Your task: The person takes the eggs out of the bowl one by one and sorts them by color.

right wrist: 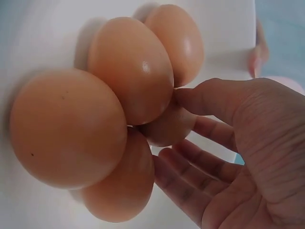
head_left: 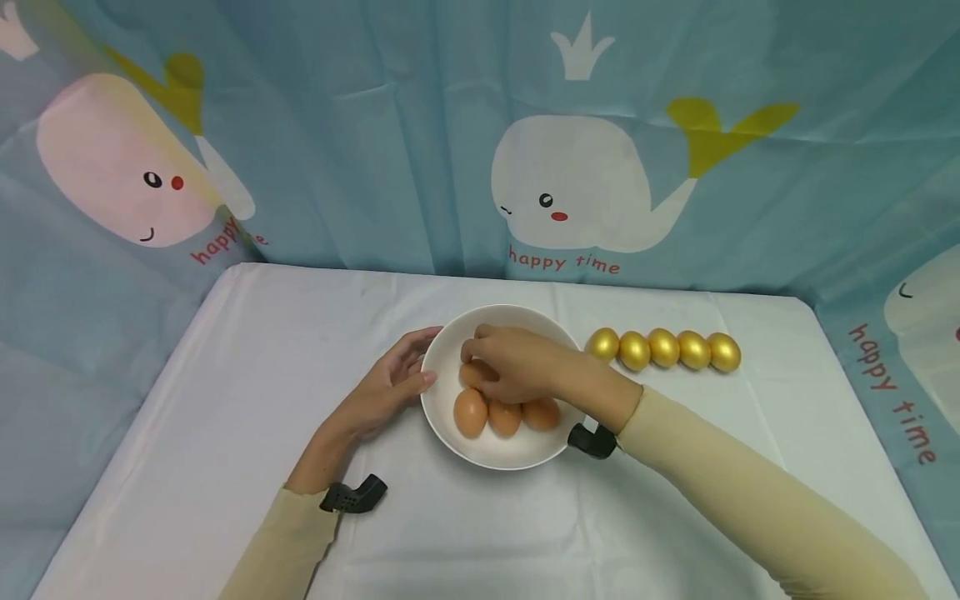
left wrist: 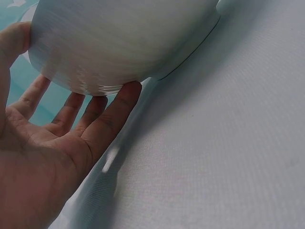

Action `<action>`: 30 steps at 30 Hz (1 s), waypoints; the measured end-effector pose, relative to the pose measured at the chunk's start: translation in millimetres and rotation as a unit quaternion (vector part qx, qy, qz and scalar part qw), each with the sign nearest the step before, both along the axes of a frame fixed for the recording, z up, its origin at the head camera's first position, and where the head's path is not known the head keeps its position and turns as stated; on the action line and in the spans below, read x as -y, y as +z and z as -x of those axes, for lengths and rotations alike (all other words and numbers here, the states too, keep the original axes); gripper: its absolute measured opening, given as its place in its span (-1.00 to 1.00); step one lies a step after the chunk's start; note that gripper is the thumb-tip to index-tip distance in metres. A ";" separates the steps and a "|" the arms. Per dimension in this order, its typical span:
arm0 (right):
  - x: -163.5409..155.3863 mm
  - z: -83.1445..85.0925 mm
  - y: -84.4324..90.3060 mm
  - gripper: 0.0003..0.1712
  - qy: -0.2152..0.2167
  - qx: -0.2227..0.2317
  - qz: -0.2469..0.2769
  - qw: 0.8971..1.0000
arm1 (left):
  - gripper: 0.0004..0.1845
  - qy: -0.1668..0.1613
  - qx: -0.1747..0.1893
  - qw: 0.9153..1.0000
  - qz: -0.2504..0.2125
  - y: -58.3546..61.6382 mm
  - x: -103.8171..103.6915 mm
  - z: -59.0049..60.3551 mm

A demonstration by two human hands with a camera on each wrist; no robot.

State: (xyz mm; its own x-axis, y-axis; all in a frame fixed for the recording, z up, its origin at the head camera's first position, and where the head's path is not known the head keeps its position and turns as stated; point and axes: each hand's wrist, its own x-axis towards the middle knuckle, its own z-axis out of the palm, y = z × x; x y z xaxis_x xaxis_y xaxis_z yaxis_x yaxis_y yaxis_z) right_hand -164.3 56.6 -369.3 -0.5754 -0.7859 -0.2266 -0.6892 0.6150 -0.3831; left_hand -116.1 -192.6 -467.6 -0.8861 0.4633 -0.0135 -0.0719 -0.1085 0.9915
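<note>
A white bowl with several brown eggs in it stands on the table. My left hand holds the bowl from its left side. In the left wrist view, the thumb and curved fingers lie against the outer wall. My right hand reaches into the bowl from the right. In the right wrist view, its thumb and fingertips pinch one brown egg behind the nearer ones. Part of that egg is hidden by the thumb and by a neighbouring egg.
Several golden eggs lie in a row right of the bowl, the leftmost close to the right forearm. White cloth covers the table. A blue curtain with whale prints hangs behind it and at both sides.
</note>
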 end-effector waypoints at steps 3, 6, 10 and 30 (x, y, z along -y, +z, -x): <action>1.8 1.1 -0.5 -0.74 0.004 0.001 -0.012 1.000 | -0.28 0.001 -0.001 1.000 0.001 0.0 0.6 -0.7; 4.7 1.9 1.9 -0.73 0.011 0.001 -0.025 1.000 | -0.28 0.002 -0.001 1.000 0.004 0.9 1.6 -1.0; 9.9 1.8 5.9 -0.66 0.018 0.007 -0.039 0.999 | -0.28 0.005 -0.001 1.000 0.007 3.0 2.5 -1.9; 8.2 2.6 2.8 -0.55 0.000 0.020 -0.039 0.999 | -0.29 0.008 0.004 1.000 0.009 -0.5 -1.0 -0.9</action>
